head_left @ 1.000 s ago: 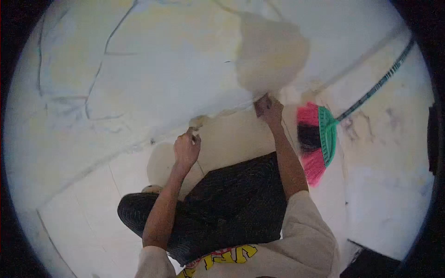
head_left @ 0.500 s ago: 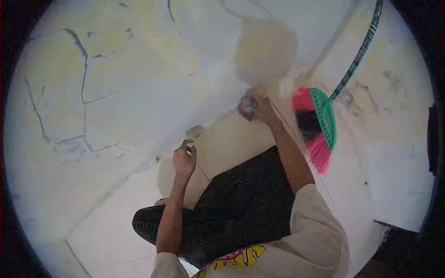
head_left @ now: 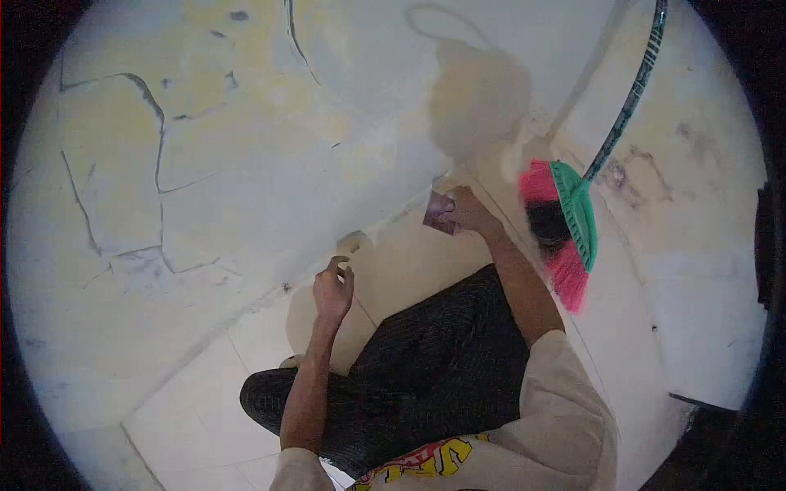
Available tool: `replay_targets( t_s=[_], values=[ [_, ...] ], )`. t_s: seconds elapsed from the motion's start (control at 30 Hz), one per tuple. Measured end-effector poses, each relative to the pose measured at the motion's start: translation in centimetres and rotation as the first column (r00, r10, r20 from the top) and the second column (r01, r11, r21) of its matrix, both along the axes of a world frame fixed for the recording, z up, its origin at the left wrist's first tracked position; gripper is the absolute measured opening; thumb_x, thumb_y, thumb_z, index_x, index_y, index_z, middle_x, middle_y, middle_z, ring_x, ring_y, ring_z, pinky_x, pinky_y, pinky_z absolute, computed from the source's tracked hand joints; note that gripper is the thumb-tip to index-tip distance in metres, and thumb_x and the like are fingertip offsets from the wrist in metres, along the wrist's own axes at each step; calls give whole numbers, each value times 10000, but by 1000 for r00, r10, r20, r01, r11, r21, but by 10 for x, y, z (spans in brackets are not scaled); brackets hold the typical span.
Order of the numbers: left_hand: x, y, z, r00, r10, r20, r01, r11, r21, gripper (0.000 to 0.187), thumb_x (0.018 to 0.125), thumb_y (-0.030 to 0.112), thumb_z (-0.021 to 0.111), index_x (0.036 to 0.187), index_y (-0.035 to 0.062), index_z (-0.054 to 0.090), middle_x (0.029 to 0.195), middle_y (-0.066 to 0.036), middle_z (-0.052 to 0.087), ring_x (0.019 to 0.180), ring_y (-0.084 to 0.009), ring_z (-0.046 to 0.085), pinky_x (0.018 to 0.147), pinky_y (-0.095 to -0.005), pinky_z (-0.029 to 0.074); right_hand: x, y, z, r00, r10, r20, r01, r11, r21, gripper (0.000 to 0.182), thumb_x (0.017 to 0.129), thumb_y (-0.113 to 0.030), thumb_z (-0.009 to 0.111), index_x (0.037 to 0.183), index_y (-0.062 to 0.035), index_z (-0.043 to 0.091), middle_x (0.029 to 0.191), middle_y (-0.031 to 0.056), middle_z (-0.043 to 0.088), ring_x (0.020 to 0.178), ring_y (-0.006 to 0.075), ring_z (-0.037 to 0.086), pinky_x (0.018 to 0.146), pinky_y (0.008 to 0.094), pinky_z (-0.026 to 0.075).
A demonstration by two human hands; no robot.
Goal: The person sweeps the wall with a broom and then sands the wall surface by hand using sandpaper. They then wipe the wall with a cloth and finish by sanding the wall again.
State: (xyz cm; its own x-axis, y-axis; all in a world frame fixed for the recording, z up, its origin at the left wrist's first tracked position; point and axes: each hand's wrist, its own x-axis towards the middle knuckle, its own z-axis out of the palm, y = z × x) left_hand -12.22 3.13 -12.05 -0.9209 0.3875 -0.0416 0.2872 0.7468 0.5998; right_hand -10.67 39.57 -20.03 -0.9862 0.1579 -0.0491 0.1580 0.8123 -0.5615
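Near the base of the wall, my right hand [head_left: 475, 210] is closed on a dark purple, flat, square-edged piece [head_left: 440, 214], which looks like sandpaper. My left hand [head_left: 333, 290] is raised over the floor tiles with its fingers bent and apart, and nothing shows between them. Just beyond its fingertips, a small brownish patch or piece [head_left: 354, 243] lies where wall and floor meet; what it is I cannot make out.
A broom [head_left: 580, 214] with pink and black bristles and a green head leans at the right. The wall [head_left: 246, 164] has cracks and yellowish patches. My crossed legs in black trousers [head_left: 426, 352] rest on the tiled floor [head_left: 205, 385]. A dark object edge is at lower right.
My right hand has come slightly down and toward me, and the purple piece now shows more clearly. The whole view has shifted a little. My left hand stays raised.
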Motion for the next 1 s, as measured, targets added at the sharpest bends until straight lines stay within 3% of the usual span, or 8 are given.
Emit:
replay_targets(
  t_s=[0.07, 0.13, 0.37, 0.47, 0.67, 0.73, 0.83, 1.0],
  values=[
    [1, 1, 1, 1000, -8, 14, 9, 1000, -16, 207, 855, 146, 609, 1055, 91, 614, 740, -134, 680, 645, -315, 660, 620, -436, 511, -1, 6, -4, 996, 72, 53, -79, 985, 155, 532, 753, -247, 735, 1217, -55, 560, 1049, 234, 595, 1038, 393, 535, 949, 476, 403],
    [1, 1, 1, 999, -25, -28, 24, 999, -30, 209, 855, 149, 609, 1054, 84, 613, 737, -134, 679, 661, -320, 663, 632, -439, 514, -11, 16, -11, 933, -272, -235, 288, 957, 37, 535, 733, -291, 750, 1156, -16, 574, 1018, 255, 583, 1012, 402, 534, 933, 473, 405],
    [-2, -1, -3, 1000, -7, 0, 7, 1000, -3, 209, 850, 144, 607, 1048, 78, 614, 731, -134, 677, 670, -325, 662, 646, -440, 517, -4, -8, 41, 991, -129, -32, 112, 940, -321, 296, 739, -248, 713, 876, 2, 631, 845, 161, 665, 807, 326, 633, 828, 442, 455],
    [0, 5, 0, 1000, 6, 3, -6, 1000, -30, 213, 846, 142, 607, 1049, 78, 618, 725, -129, 677, 659, -317, 662, 644, -433, 518, -14, 22, -40, 924, -29, -381, 115, 972, 205, 276, 750, -206, 719, 883, 19, 630, 823, 162, 657, 793, 275, 653, 704, 403, 503],
    [0, 1, -1, 1000, 7, 16, -8, 1000, 10, 216, 848, 152, 611, 1054, 90, 620, 738, -122, 683, 650, -297, 666, 619, -421, 519, -2, 1, 54, 947, -306, 101, 318, 837, -444, 255, 775, -252, 679, 899, -35, 632, 806, 130, 654, 811, 289, 647, 802, 426, 459],
    [2, 4, 8, 1000, 8, -6, -8, 1000, 0, 208, 848, 147, 610, 1049, 95, 623, 743, -126, 686, 650, -295, 667, 616, -421, 518, -9, 2, -6, 875, -140, -464, 65, 982, -175, 202, 761, -209, 674, 850, -39, 609, 796, 133, 659, 779, 293, 640, 816, 434, 444],
    [1, 3, -1, 1000, 3, -12, -4, 998, -58, 211, 847, 139, 611, 1052, 94, 623, 745, -130, 685, 646, -295, 665, 618, -420, 517, -3, 2, 38, 998, -67, -16, 68, 944, 323, 290, 712, -188, 728, 937, -41, 619, 942, 135, 651, 893, 308, 614, 877, 457, 410],
    [-1, 0, -2, 1000, -10, -10, 10, 1000, -21, 217, 843, 136, 619, 1056, 96, 620, 739, -127, 683, 642, -298, 663, 622, -427, 516, -10, 17, 2, 982, -171, -78, 177, 981, 84, 521, 739, -261, 723, 1176, -37, 548, 1041, 144, 602, 932, 352, 582, 895, 492, 386]
  ],
)
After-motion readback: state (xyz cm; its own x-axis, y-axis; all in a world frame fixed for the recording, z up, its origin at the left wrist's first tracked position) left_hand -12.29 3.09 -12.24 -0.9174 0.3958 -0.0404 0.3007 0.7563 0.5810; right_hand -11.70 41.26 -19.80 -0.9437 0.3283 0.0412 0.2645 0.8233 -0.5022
